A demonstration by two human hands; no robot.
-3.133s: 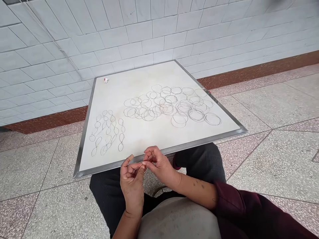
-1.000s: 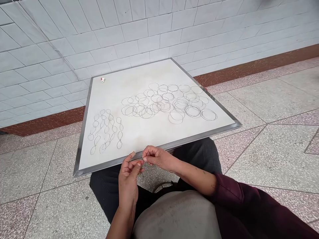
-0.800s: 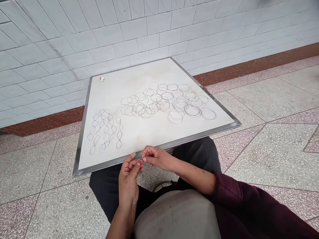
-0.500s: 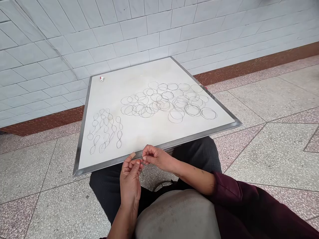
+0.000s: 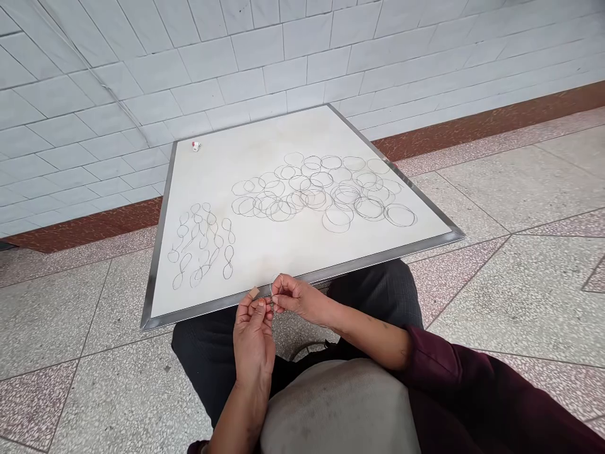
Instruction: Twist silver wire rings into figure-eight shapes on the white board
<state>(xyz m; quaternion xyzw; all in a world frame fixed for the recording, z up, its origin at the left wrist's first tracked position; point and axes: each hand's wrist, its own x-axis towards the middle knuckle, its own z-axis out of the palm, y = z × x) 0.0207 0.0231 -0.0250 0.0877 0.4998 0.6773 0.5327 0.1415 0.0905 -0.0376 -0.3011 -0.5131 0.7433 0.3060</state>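
Observation:
Between my two hands is a thin wire loop (image 5: pixel 282 282), pinched near the front edge of the table. My left hand (image 5: pixel 255 334) is closed with thumb and fingers on the wire's lower part; a tan strip of tape wraps one fingertip. My right hand (image 5: pixel 297 301) pinches the loop from the other side, its fingertips almost touching the left ones. The wire's lower end is mostly hidden by the fingers. On the table, twisted figure-eight wires (image 5: pixel 229 261) lie at the left, and many round wire rings (image 5: pixel 302 189) overlap at the centre and right.
The white table (image 5: pixel 278 249) has a grey metal rim (image 5: pixel 189 314) just beyond my hands. A small white and red object (image 5: pixel 196 146) sits at its far left corner. A tiled wall (image 5: pixel 302 75) stands behind. My knees are under the front edge.
The view has shifted slightly. Both hands stay together on the wire, and its loop stands a little more visibly above my right fingertips. The wires on the table have not moved.

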